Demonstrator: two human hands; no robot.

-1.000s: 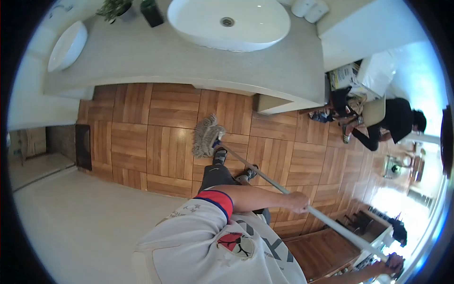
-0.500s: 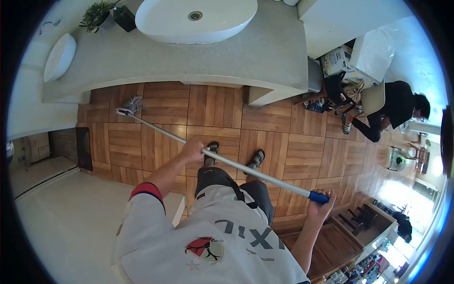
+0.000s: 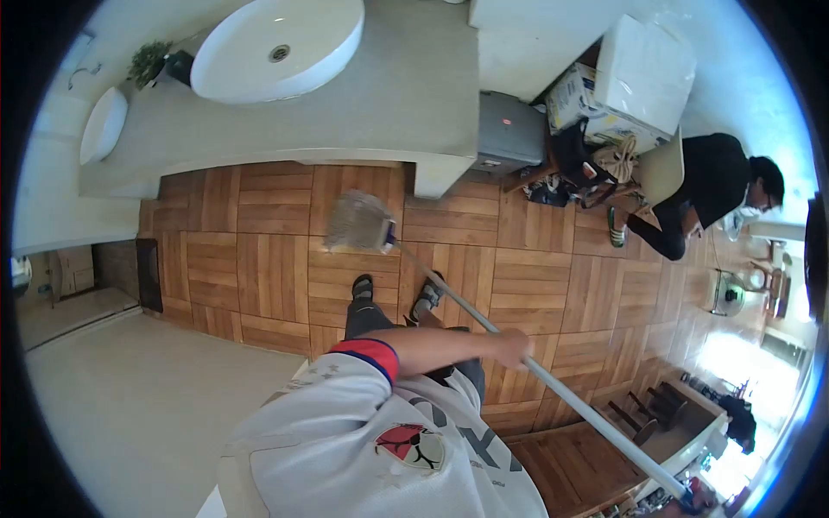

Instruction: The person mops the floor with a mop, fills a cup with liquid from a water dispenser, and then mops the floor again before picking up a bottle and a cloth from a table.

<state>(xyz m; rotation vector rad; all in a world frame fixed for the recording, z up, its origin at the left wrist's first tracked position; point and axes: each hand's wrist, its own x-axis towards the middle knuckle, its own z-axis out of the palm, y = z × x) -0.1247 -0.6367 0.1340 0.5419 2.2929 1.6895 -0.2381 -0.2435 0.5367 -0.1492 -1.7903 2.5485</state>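
My left hand (image 3: 511, 348) is wrapped around the grey metal pole of a mop, partway along it. At the lower right, my right hand (image 3: 701, 496) is closed on the pole's upper end near its blue grip, partly blurred. The pole (image 3: 587, 413) slants from there up and left, past my feet, to the mop head (image 3: 358, 222). Its pale grey strands lie spread on the wooden parquet floor (image 3: 276, 255), beyond my sandalled feet and below the counter's edge.
A grey counter (image 3: 380, 112) with a white basin (image 3: 285, 43) runs along the top. Beside it stand a grey bin (image 3: 509, 129) and stacked boxes (image 3: 643, 78). A person in black (image 3: 712, 177) sits on a chair at the right. A fan (image 3: 730, 293) stands farther off.
The mop head has swept right across the floor, and its strands have spread. Both my hands have moved right and down with the pole. The view has shifted right along the counter.
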